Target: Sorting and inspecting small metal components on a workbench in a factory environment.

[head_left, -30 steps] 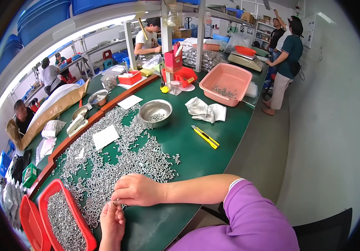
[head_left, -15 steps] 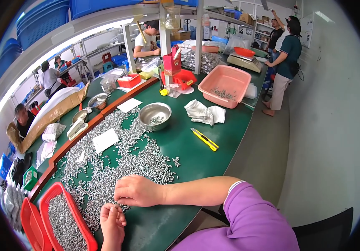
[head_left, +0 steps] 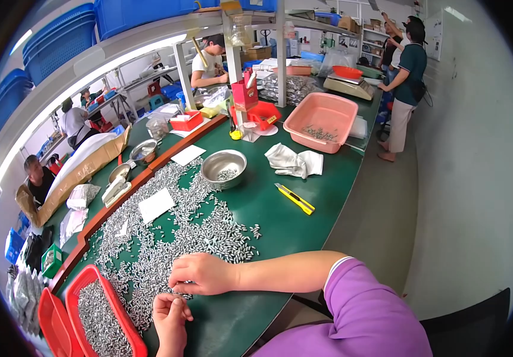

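Many small silvery metal pieces (head_left: 211, 233), short and pointed, are strewn over the green tabletop (head_left: 256, 208). At the near edge of this spread, my right hand (head_left: 204, 275) is closed, palm down, its fingertips pinched together. Just below and left of it, my left hand (head_left: 171, 315) is raised with thumb and fingers curled into a pinch. The fingertips of both hands nearly meet; whatever lies between them is too small or hidden to make out. Left of my left hand stands a red plastic basket (head_left: 131, 330) filled with the same pieces.
A steel bowl (head_left: 223, 168) and a pink tub (head_left: 322, 122) each hold a few pieces. White gloves (head_left: 294, 160) and a yellow utility knife (head_left: 295, 199) lie at the right. White paper (head_left: 157, 205) rests on the pieces. A wooden strip (head_left: 140, 183) divides the table. Several people work beyond.
The whole view has shifted slightly, so the table appears a little farther right. My hands stay close together over the same spot, with only small finger movement.
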### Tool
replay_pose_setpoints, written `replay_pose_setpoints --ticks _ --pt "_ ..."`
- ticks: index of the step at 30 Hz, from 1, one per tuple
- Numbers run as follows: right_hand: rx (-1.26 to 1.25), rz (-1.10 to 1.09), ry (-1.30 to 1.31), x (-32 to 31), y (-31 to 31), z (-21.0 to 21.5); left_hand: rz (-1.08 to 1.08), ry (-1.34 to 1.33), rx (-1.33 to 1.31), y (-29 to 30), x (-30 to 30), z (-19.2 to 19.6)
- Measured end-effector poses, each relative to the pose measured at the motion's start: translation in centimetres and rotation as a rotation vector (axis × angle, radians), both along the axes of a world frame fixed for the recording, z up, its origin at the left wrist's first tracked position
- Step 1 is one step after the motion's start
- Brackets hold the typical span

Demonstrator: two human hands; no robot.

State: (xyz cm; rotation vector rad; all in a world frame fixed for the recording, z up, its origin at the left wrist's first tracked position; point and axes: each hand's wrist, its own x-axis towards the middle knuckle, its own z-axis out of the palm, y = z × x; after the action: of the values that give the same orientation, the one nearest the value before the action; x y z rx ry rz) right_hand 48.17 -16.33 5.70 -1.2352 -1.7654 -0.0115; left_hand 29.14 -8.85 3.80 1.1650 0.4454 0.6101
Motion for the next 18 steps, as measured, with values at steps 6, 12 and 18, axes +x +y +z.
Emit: replay_pose_setpoints --ticks 6,12,18 --pt "0.167 0.160 -0.051 -0.5 -0.2 0.3 0.045 0.004 -0.124 0.4 -0.1 -0.2" --pt "0.181 0.163 -0.043 -0.8 -0.2 0.3 0.081 -0.019 -0.244 0.7 -0.2 -0.2" --pt "0.155 0.127 -0.029 -0.8 -0.5 0.4 0.111 -0.079 -0.280 0.7 -0.2 -0.3"
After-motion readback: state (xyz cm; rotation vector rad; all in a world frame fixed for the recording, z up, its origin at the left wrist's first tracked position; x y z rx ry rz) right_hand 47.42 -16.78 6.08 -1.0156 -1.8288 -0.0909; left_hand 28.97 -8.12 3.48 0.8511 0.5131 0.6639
